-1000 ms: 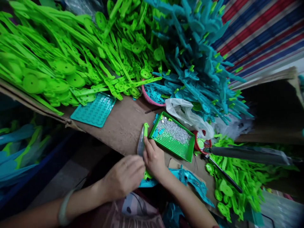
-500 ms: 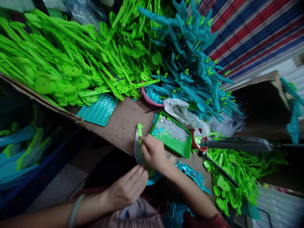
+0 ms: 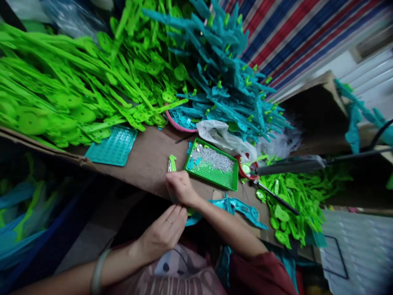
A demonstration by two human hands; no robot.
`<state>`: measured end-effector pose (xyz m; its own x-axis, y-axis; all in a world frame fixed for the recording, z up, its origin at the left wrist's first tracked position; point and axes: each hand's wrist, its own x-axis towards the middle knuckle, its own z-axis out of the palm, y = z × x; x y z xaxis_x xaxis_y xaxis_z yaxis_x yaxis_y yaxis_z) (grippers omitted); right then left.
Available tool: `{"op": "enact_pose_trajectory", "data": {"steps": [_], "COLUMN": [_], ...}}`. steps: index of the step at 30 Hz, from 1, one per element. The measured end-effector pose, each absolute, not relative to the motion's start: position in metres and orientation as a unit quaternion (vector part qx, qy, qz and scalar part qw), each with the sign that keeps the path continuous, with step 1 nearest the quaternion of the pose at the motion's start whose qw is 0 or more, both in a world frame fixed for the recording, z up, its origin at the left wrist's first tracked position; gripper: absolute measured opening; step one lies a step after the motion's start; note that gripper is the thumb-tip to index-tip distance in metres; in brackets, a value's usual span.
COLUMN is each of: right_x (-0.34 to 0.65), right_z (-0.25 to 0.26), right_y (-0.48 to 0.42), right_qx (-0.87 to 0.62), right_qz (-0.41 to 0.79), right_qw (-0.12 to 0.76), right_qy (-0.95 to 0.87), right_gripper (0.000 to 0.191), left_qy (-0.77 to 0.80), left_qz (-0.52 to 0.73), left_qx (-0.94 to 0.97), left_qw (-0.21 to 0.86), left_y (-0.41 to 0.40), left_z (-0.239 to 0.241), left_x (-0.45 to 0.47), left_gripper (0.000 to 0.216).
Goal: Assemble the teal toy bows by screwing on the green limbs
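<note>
A long lime-green plastic part (image 3: 172, 162) with a shiny strip sticks up past my fingers, above the table's near edge. My right hand (image 3: 181, 187) is closed around its upper stretch. Lower down, my left hand (image 3: 167, 229) pinches the same part, with a ring and a bracelet on that arm. Both hands hide most of the part's length. A teal plastic part (image 3: 195, 219) shows just behind my fingers, under my right forearm. Right of my right hand sits a green perforated tray (image 3: 211, 179) of small silvery pieces and a few teal bits.
Heaps of lime-green parts (image 3: 61, 90) and teal parts (image 3: 227, 90) cover the back of the table. A teal textured mat (image 3: 113, 145), a pink bowl (image 3: 179, 127), a red basket (image 3: 249, 174) and a dark rod (image 3: 282, 200) lie around. More green parts (image 3: 291, 205) are piled right.
My right hand has closed from a pointing pinch into a grip around the green part, covering more of it. The whole view has shifted, so the table things appear farther left.
</note>
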<state>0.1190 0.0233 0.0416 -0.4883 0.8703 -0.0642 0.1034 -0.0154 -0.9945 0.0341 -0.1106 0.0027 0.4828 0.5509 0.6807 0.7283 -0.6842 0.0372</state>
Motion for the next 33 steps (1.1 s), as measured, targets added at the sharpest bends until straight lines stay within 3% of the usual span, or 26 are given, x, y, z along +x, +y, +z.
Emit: {"op": "enact_pose_trajectory", "data": {"steps": [4,7,8,9,11,12,15,17,20,24,27,33], "right_x": [0.141,0.201,0.229,0.261,0.323,0.350,0.400,0.407,0.389,0.337,0.295,0.262], "right_z": [0.063,0.091,0.099,0.106,0.113,0.113,0.104,0.099,0.102,0.102,0.082,0.035], "right_y": [0.006,-0.003,-0.004,-0.003,0.009,0.018,0.050,0.064,0.071,0.071,0.076,0.086], "right_qx": [-0.361,-0.366,-0.421,-0.447,-0.502,-0.556,-0.596,-0.569,-0.521,-0.431,-0.412,-0.428], "right_qz": [0.588,0.340,0.182,0.113,-0.033,-0.056,0.106,0.235,0.337,0.470,0.469,0.420], "right_qw": [0.313,0.466,0.568,0.618,0.689,0.672,0.593,0.550,0.543,0.560,0.602,0.629], "right_qy": [-0.652,-0.730,-0.683,-0.636,-0.522,-0.486,-0.531,-0.565,-0.566,-0.528,-0.498,-0.495], "right_gripper": [0.052,0.037,0.028,0.024,0.025,0.028,0.043,0.043,0.040,0.040,0.034,0.040], "left_qy": [-0.361,-0.353,-0.350,-0.347,-0.346,-0.342,-0.311,-0.281,-0.268,-0.285,-0.229,-0.215], "left_qz": [-0.347,-0.328,-0.324,-0.325,-0.335,-0.338,-0.318,-0.278,-0.229,-0.239,-0.302,-0.276], "left_qx": [-0.857,-0.869,-0.872,-0.874,-0.875,-0.877,-0.893,-0.914,-0.933,-0.927,-0.921,-0.920], "left_qw": [0.122,0.113,0.110,0.101,0.054,0.020,-0.071,-0.090,-0.073,-0.050,-0.086,-0.179], "left_y": [-0.103,-0.098,-0.097,-0.095,-0.087,-0.079,-0.035,0.006,0.061,0.066,0.027,-0.029], "left_z": [0.006,0.008,0.009,0.011,0.017,0.021,0.035,0.039,0.037,0.032,0.027,-0.001], "left_x": [0.033,0.031,0.030,0.029,0.030,0.033,0.056,0.078,0.101,0.090,0.057,0.000], "left_gripper": [0.038,0.041,0.041,0.039,0.031,0.030,0.044,0.053,0.059,0.045,0.038,0.067]}}
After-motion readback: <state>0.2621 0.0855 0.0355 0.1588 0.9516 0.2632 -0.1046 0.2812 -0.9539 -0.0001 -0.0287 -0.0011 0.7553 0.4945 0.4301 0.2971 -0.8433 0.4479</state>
